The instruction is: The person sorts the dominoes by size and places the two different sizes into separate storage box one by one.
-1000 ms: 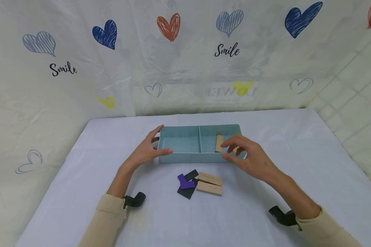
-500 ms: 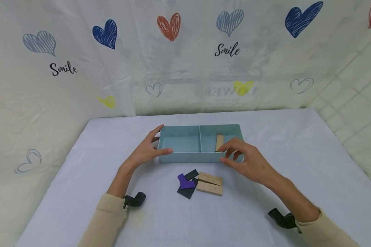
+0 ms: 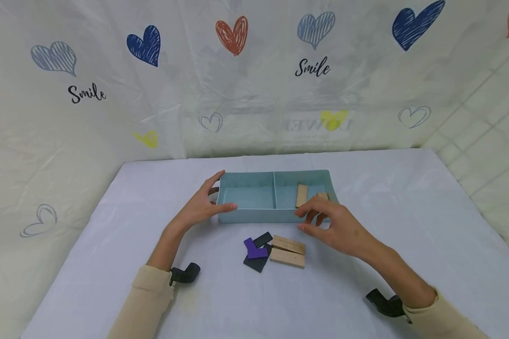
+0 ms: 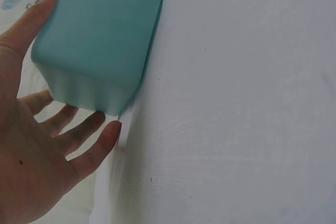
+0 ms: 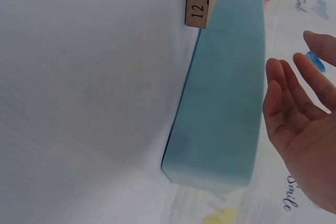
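Note:
A light blue two-compartment tray point(image 3: 254, 216) stands on the table. My left hand point(image 3: 200, 207) holds its left end, thumb over the front wall and index finger at the back corner; the left wrist view shows fingers spread around the tray's end point(image 4: 100, 30). Over the front right wall, my right hand point(image 3: 339, 226) has loosely bent fingers and nothing between thumb and fingertips. A wooden block point(image 3: 301, 195) lies in the right compartment, with another block point(image 3: 322, 195) partly hidden behind the right hand. In the right wrist view, a numbered block end point(image 5: 197, 10) shows beside the tray.
In front of the tray lie two wooden blocks point(image 3: 287, 258) side by side. Left of them, a purple angled piece point(image 3: 254, 250) overlaps black flat pieces point(image 3: 254, 264). A white cloth point(image 3: 195, 310) covers the table, and a heart-printed sheet point(image 3: 254, 94) hangs behind.
My right hand has moved left and toward me, from over the right compartment to the front rim, uncovering part of the second block. The left hand and tray stay put.

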The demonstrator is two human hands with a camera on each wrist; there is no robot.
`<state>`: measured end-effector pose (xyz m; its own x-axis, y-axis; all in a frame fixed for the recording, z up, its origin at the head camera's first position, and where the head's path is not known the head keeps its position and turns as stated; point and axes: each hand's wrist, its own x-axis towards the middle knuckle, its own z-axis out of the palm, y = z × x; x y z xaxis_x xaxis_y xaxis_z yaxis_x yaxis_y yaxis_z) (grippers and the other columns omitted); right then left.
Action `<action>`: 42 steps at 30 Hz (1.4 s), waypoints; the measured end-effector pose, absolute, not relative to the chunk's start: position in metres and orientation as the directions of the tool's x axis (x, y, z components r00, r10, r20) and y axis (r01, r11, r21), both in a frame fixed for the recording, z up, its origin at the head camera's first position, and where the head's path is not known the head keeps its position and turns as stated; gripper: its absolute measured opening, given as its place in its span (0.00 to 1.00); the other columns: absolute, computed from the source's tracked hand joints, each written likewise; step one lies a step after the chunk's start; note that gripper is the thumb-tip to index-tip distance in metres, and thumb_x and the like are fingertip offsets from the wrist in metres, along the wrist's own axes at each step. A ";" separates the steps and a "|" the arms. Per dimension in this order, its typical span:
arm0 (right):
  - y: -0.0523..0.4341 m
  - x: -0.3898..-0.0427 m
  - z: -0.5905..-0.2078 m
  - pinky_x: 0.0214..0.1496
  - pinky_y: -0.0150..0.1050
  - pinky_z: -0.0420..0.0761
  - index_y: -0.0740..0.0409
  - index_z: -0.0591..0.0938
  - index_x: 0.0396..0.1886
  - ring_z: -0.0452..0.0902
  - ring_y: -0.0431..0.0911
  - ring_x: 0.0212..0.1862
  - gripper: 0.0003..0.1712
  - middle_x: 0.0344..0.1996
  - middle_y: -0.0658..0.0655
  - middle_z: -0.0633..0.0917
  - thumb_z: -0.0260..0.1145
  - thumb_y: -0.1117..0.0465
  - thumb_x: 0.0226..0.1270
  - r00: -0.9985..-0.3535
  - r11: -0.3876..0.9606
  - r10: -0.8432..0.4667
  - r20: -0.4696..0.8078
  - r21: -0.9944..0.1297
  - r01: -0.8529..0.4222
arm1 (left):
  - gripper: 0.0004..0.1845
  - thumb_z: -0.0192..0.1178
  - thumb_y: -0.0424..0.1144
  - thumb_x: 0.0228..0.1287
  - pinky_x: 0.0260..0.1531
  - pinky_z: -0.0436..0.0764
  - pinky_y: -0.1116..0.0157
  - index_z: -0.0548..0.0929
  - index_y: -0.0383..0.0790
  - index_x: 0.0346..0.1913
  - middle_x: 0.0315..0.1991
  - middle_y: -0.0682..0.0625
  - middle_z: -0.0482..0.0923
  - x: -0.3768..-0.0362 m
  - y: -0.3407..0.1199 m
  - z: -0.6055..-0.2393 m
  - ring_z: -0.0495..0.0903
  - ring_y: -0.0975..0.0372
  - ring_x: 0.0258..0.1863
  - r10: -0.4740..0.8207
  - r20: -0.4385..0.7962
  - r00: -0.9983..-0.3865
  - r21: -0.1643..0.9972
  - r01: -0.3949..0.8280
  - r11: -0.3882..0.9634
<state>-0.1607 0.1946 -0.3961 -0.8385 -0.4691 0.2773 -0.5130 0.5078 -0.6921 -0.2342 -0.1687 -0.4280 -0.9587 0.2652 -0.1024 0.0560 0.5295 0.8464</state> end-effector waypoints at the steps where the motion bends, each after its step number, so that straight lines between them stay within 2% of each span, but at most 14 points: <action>1: 0.195 -0.161 -0.397 0.45 0.35 0.85 0.44 0.86 0.50 0.82 0.36 0.42 0.17 0.45 0.44 0.87 0.77 0.64 0.64 -0.837 0.507 -0.472 0.275 -0.693 -0.513 | 0.58 0.77 0.59 0.55 0.70 0.74 0.41 0.51 0.70 0.83 0.85 0.56 0.47 -0.234 -0.169 -0.428 0.61 0.48 0.81 0.265 -0.102 -0.959 0.846 0.057 0.530; 6: 0.194 -0.160 -0.398 0.45 0.35 0.85 0.43 0.85 0.50 0.82 0.36 0.42 0.16 0.45 0.44 0.87 0.77 0.63 0.65 -0.836 0.508 -0.489 0.250 -0.697 -0.506 | 0.57 0.77 0.60 0.55 0.70 0.75 0.41 0.51 0.75 0.81 0.85 0.55 0.48 -0.235 -0.169 -0.428 0.62 0.49 0.81 0.260 -0.105 -0.960 0.842 0.053 0.537; 12: 0.193 -0.160 -0.398 0.46 0.36 0.85 0.42 0.85 0.49 0.81 0.35 0.42 0.15 0.44 0.43 0.87 0.77 0.61 0.65 -0.830 0.513 -0.512 0.223 -0.696 -0.503 | 0.57 0.77 0.60 0.55 0.70 0.75 0.41 0.51 0.74 0.82 0.85 0.55 0.48 -0.235 -0.169 -0.429 0.62 0.48 0.81 0.261 -0.104 -0.960 0.841 0.055 0.537; 22: 0.191 -0.160 -0.401 0.47 0.35 0.84 0.44 0.85 0.50 0.81 0.35 0.43 0.13 0.44 0.50 0.88 0.75 0.58 0.68 -0.810 0.498 -0.562 0.166 -0.714 -0.492 | 0.57 0.77 0.59 0.56 0.70 0.75 0.41 0.51 0.72 0.82 0.85 0.55 0.47 -0.236 -0.169 -0.428 0.61 0.48 0.81 0.266 -0.101 -0.959 0.846 0.058 0.531; 28: 0.189 -0.159 -0.401 0.49 0.38 0.84 0.50 0.86 0.52 0.83 0.41 0.46 0.14 0.47 0.50 0.89 0.75 0.58 0.68 -0.801 0.532 -0.591 0.093 -0.702 -0.474 | 0.57 0.77 0.59 0.56 0.70 0.74 0.41 0.51 0.70 0.83 0.85 0.55 0.47 -0.234 -0.169 -0.427 0.61 0.48 0.81 0.265 -0.105 -0.958 0.846 0.054 0.531; 33: 0.189 -0.158 -0.401 0.51 0.38 0.84 0.52 0.85 0.54 0.83 0.47 0.50 0.16 0.49 0.50 0.88 0.74 0.55 0.70 -0.780 0.540 -0.623 0.057 -0.690 -0.482 | 0.57 0.77 0.59 0.56 0.70 0.74 0.40 0.51 0.69 0.83 0.85 0.54 0.47 -0.234 -0.169 -0.426 0.61 0.48 0.81 0.264 -0.110 -0.958 0.848 0.049 0.528; 40: 0.187 -0.157 -0.404 0.53 0.40 0.85 0.51 0.85 0.55 0.82 0.46 0.52 0.17 0.50 0.47 0.87 0.74 0.55 0.69 -0.764 0.567 -0.645 -0.023 -0.685 -0.458 | 0.57 0.77 0.59 0.55 0.70 0.74 0.40 0.51 0.74 0.82 0.85 0.54 0.48 -0.233 -0.169 -0.426 0.61 0.48 0.81 0.261 -0.117 -0.958 0.847 0.041 0.530; 42: 0.186 -0.156 -0.404 0.54 0.40 0.85 0.50 0.84 0.56 0.82 0.45 0.53 0.18 0.50 0.46 0.87 0.74 0.56 0.68 -0.761 0.576 -0.648 -0.040 -0.680 -0.455 | 0.58 0.77 0.59 0.55 0.70 0.74 0.40 0.51 0.72 0.83 0.85 0.54 0.47 -0.232 -0.169 -0.426 0.61 0.47 0.81 0.262 -0.116 -0.958 0.849 0.042 0.527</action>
